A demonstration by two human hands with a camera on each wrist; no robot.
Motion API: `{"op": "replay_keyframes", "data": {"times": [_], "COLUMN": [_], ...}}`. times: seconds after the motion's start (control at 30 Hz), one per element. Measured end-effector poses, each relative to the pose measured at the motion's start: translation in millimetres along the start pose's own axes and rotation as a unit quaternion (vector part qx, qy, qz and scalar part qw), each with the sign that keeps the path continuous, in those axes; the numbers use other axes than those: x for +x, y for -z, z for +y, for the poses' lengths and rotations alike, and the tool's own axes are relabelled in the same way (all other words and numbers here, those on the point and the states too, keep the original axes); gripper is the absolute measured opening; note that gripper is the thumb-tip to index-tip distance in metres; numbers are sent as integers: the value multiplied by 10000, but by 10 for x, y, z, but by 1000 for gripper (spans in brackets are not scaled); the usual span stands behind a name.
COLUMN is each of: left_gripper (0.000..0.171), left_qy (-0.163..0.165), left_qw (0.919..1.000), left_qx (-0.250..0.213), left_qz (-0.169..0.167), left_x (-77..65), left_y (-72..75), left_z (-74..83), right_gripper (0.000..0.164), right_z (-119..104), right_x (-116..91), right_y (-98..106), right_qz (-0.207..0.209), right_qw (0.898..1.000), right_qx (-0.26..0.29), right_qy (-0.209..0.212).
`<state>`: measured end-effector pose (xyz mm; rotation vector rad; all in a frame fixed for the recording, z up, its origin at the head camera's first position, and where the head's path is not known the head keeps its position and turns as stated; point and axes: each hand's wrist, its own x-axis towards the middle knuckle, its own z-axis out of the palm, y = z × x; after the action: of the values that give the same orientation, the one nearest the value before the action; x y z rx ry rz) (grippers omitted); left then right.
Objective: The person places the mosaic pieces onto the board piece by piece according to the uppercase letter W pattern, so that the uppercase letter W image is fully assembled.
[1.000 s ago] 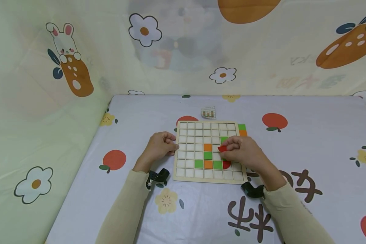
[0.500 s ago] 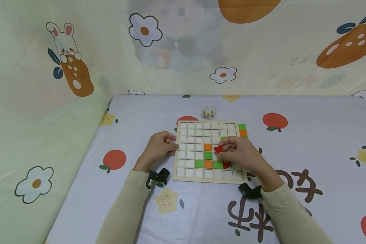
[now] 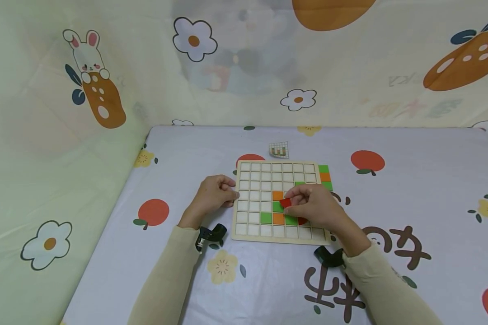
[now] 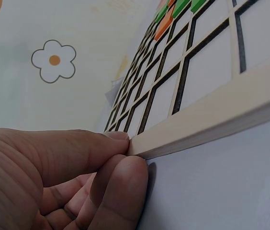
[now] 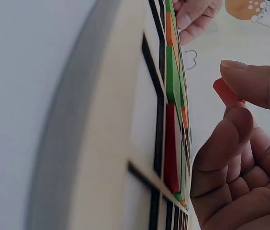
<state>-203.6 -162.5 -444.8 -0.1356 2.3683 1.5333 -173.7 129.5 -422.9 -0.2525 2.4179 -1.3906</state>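
A pale wooden grid board (image 3: 252,242) lies flat on the table. Green, orange and red tiles sit in some of its cells, among them an orange tile (image 3: 278,219) and a green tile (image 3: 266,218). My left hand (image 3: 214,195) is at the board's left side; thumb and forefinger pinch its rim, as the left wrist view shows. Above the middle of the board, my right hand (image 3: 317,205) pinches a small red tile (image 3: 285,202) between thumb and forefinger. In the right wrist view this tile (image 5: 228,92) is raised off the grid. Another red tile (image 5: 172,148) is seated in a cell there.
Green and orange tiles (image 3: 324,177) lie in a column along the board's right edge. A small paper card (image 3: 278,150) with a printed grid lies behind the board. A patterned cloth (image 3: 423,180) covers the table, and a printed curtain (image 3: 244,108) hangs behind.
My right hand has moved left across the board with the red tile, from near the right-hand cells to over the middle ones. My left hand has stayed at the left edge.
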Motion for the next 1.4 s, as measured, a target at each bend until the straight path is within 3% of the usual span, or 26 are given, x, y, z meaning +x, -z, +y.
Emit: {"op": "replay_keyframes", "data": {"times": [0.57, 1.1, 1.4], "left_gripper": [29, 28, 28], "left_qy": [32, 40, 64], "left_qw": [10000, 9999, 10000], "left_qx": [-88, -91, -55], "left_qz": [10, -41, -41], "left_x": [-11, 8, 9], "left_y": [7, 9, 13], "left_z": [19, 14, 6], "right_gripper": [25, 18, 17], "right_z": [-71, -216, -292], "right_x": [59, 120, 160], "right_y": [-173, -378, -478], "right_qz": [-198, -527, -501], "right_qw": [9986, 9961, 9934], "right_qx": [-293, -539, -911], "right_qy": [394, 469, 480]}}
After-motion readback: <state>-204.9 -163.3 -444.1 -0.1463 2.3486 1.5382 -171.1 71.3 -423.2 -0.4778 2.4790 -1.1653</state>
